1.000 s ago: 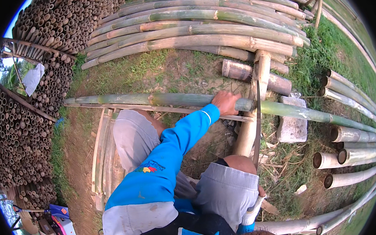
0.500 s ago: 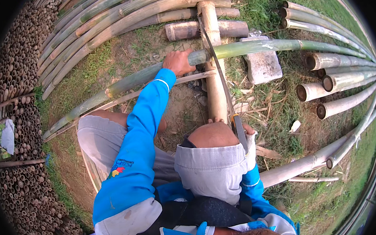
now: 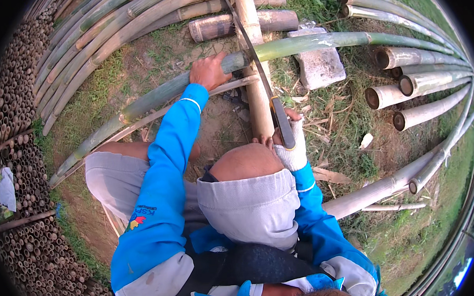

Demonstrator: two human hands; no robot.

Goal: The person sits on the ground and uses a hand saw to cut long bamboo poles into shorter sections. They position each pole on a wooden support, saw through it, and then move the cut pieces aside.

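Observation:
My left hand [image 3: 209, 71] is wrapped over a long green bamboo pole [image 3: 158, 98], just left of where a saw crosses it. My right hand [image 3: 290, 124], with a white knitted cuff at the wrist, grips the dark and yellow handle of the handsaw [image 3: 281, 124]. The saw's long, narrow blade stretches away from me across the pole; how deep it sits in the bamboo I cannot tell. Beneath the crossing, a thick pale bamboo log [image 3: 258, 100] points away from me and bears the pole. My bent knee [image 3: 247, 162] is at the log's near end.
A pale stone block [image 3: 320, 64] lies under the pole's right part. Cut bamboo poles [image 3: 423, 85] fan out at right, and more long poles [image 3: 116, 33] lie at far left. Stacked bamboo ends [image 3: 35, 258] line the left side. Splinters litter the grass.
My right hand has pushed the saw forward, away from me, so its handle is now nearer the pole. The left hand keeps its hold on the bamboo. The whole view has shifted slightly.

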